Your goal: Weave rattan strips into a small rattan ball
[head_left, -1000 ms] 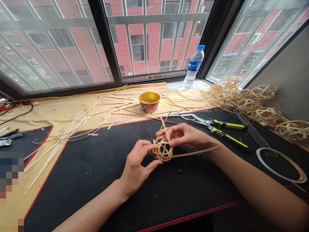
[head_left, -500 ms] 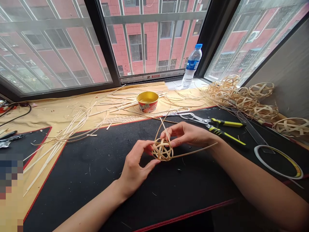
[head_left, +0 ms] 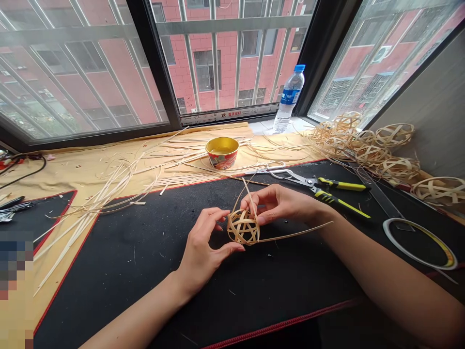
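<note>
Pinching an upright strip (head_left: pixel 250 198) of a woven bamboo ball (head_left: pixel 242 228) between thumb and fingers, our right hand (head_left: pixel 283 206) holds the ball just over a black mat (head_left: pixel 109 286). Our left hand (head_left: pixel 201 242) stays narrow beside the ball, its thumb (head_left: pixel 232 248) at the underside and its fingers (head_left: pixel 210 215) curved just left of it. A long loose strip (head_left: pixel 294 232) runs rightward from the ball, below yellow-handled snips (head_left: pixel 319 184) lying on the mat.

Red-edged black mat (head_left: pixel 119 300) with yellow-handled snips (head_left: pixel 312 182) (probably)
</note>
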A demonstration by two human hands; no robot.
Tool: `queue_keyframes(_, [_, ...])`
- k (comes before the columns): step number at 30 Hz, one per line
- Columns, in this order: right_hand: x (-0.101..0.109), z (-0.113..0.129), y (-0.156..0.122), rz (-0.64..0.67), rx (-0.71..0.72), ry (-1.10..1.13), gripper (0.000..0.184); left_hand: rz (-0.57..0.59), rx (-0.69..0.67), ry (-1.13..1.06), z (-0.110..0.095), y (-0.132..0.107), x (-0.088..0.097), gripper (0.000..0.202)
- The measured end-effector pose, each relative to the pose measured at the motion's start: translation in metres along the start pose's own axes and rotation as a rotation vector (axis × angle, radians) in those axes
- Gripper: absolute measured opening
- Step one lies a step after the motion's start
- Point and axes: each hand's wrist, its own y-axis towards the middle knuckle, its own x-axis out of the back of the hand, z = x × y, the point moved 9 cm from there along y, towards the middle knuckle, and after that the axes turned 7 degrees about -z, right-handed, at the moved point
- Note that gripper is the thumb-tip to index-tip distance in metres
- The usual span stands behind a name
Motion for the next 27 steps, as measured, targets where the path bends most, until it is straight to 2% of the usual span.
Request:
queue_keyframes(5, [0.001,-0.005,0.001,-0.025,-0.035,-0.033,0.019,0.022,0.026,-0.001,0.004,0.001,-0.001,0.043])
queue_keyframes(10, [0.005,-0.013,0.004,-0.128,-0.081,0.03,0.023,0.069,0.098,-0.035,0.012,0.001,-0.006,0.037])
queue_keyframes(13, [0.007,-0.019,0.004,-0.193,-0.132,0.072,0.028,0.061,0.12,-0.075,0.015,0.0,-0.007,0.034])
queue_keyframes(17, [0.009,-0.021,0.003,-0.251,-0.164,0.093,0.031,0.032,0.088,-0.115,0.011,0.0,-0.005,0.028])
queue_keyframes(22, [0.006,-0.019,0.002,-0.263,-0.167,0.12,0.029,0.06,0.042,-0.049,0.002,0.001,-0.005,0.023])
queue_keyframes(27, [0.002,-0.017,-0.001,-0.295,-0.185,0.104,0.033,0.066,0.06,-0.087,0.002,0.002,-0.004,0.032])
